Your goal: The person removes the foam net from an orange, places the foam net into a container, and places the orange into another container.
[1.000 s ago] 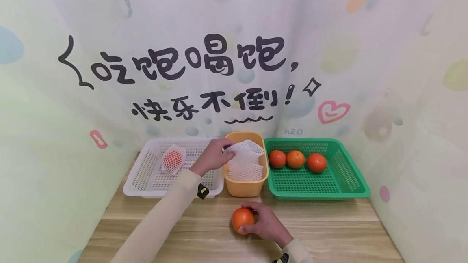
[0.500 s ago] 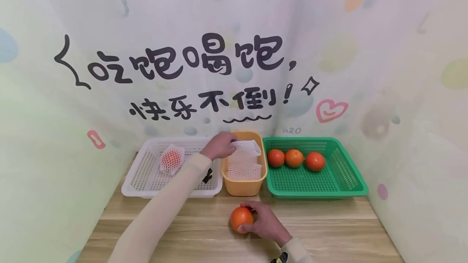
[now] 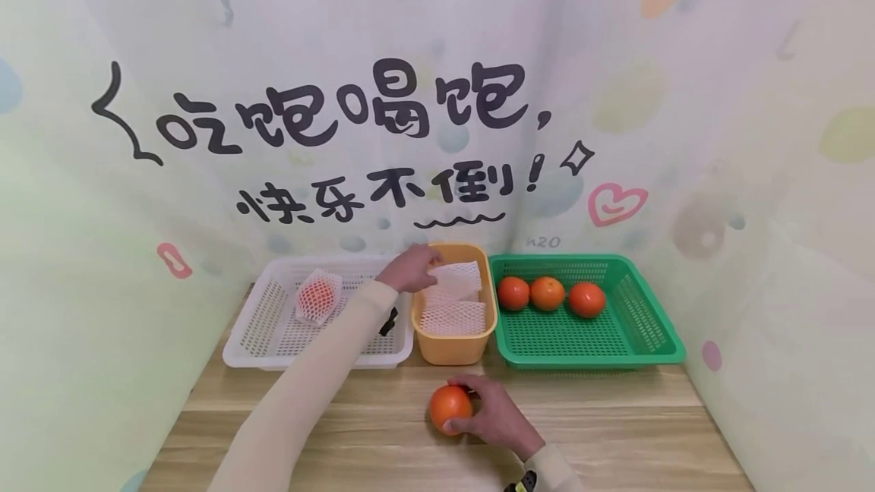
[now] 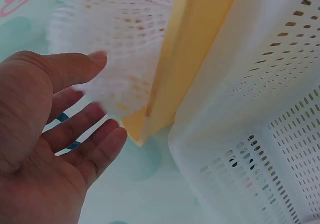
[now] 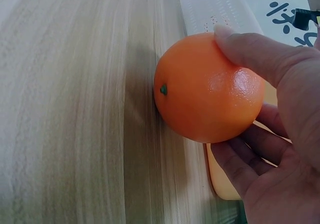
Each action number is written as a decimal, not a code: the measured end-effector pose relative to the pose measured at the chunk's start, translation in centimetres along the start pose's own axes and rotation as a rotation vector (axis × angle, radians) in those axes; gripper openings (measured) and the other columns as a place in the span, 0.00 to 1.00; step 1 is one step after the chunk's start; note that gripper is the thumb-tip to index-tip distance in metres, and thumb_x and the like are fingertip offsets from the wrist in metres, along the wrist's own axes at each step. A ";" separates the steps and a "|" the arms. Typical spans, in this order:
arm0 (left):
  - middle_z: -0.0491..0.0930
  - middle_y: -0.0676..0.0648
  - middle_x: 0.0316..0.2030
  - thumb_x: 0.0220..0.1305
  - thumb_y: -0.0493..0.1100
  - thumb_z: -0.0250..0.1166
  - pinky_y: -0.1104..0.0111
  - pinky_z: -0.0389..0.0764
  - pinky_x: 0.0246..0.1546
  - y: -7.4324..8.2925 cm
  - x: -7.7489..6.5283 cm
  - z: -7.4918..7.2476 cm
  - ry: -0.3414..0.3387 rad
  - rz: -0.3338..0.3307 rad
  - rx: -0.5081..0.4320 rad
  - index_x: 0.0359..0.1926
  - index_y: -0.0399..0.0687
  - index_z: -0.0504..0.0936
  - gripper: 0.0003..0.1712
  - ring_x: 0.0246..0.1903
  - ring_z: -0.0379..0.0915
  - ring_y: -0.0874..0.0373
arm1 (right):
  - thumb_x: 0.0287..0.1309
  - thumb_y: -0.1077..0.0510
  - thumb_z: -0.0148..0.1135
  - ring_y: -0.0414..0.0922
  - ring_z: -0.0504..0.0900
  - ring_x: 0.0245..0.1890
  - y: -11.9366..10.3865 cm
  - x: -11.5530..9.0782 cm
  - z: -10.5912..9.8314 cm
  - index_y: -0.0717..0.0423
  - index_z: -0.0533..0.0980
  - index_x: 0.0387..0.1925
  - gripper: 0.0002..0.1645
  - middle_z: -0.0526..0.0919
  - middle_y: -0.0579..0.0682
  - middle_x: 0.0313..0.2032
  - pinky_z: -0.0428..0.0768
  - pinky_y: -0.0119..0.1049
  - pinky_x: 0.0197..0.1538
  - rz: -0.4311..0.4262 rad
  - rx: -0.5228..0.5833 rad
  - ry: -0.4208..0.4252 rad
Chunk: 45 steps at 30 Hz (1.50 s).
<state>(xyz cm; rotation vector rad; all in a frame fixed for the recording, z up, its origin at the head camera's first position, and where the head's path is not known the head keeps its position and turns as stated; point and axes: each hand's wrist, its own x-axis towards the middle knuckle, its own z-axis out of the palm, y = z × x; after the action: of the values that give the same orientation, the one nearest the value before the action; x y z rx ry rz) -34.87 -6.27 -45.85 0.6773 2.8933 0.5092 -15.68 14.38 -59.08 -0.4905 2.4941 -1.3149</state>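
Observation:
My left hand [image 3: 410, 269] reaches over the left rim of the yellow bin [image 3: 454, 350], beside white foam net sleeves [image 3: 453, 317] lying inside. In the left wrist view, its thumb and fingers are spread apart near a foam net [image 4: 120, 49], with no grip on it visible. With my right hand [image 3: 495, 416], I hold an orange [image 3: 450, 409] on the wooden table in front of the bin. The right wrist view shows the thumb on one side of the orange, fingers on the other, and a small green stem end.
Left of the bin stands a white basket [image 3: 256, 361] with one net-wrapped red-orange fruit [image 3: 317, 299]. To its right, a green basket [image 3: 588, 361] holds round red-orange fruits [image 3: 586, 300] along its back half. A printed curtain [image 3: 410, 14] hangs behind.
My left hand has drawn back toward the bin's left rim, and the net it held raised has settled lower into the bin. My right hand still holds the orange in place.

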 end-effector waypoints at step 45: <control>0.73 0.46 0.67 0.68 0.52 0.69 0.51 0.69 0.73 4.3 -7.5 4.0 0.191 0.142 -0.363 0.65 0.54 0.76 0.27 0.70 0.64 0.48 | 0.46 0.42 0.82 0.43 0.83 0.55 -4.4 -2.2 -8.4 0.46 0.78 0.62 0.41 0.83 0.41 0.59 0.87 0.44 0.54 -0.306 -0.132 0.300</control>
<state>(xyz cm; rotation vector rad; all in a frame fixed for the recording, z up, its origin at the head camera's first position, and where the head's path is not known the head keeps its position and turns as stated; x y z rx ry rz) -25.68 -4.90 -47.72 0.8145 2.8128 1.1393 -16.26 19.17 -50.66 -0.7837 2.8548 -1.4283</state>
